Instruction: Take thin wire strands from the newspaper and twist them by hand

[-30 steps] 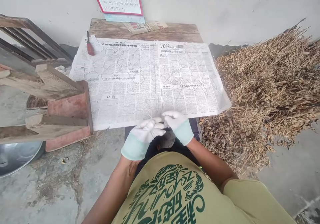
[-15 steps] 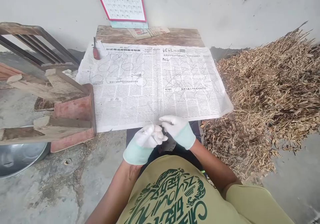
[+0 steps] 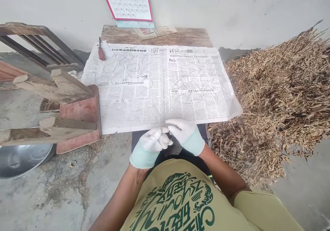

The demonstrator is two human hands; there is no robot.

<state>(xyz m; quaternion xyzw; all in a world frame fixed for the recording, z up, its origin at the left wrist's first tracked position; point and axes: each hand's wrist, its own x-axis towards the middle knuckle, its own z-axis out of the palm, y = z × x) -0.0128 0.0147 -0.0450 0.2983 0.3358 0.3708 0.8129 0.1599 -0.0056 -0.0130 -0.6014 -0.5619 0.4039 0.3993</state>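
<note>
Both my hands wear white gloves with pale green cuffs and meet at the near edge of a spread newspaper [image 3: 144, 86]. My left hand [image 3: 151, 143] is curled, fingers pinched on a thin wire or thread I can barely make out. My right hand [image 3: 184, 133] is also pinched, its fingertips touching the left hand's. Thin wire loops [image 3: 123, 65] lie scattered over the newspaper.
A red-handled tool [image 3: 101, 52] lies at the newspaper's far left corner on a low wooden table [image 3: 180, 36]. A calendar [image 3: 127, 0] hangs on the wall. Wooden frames and bricks [image 3: 74, 110] stand left, a metal basin [image 3: 20, 157] bottom left, a dry straw pile [image 3: 278, 90] right.
My left fingers have curled from loosely stretched into a tighter pinch against the right hand. The view has shifted slightly; both hands stay at the newspaper's near edge.
</note>
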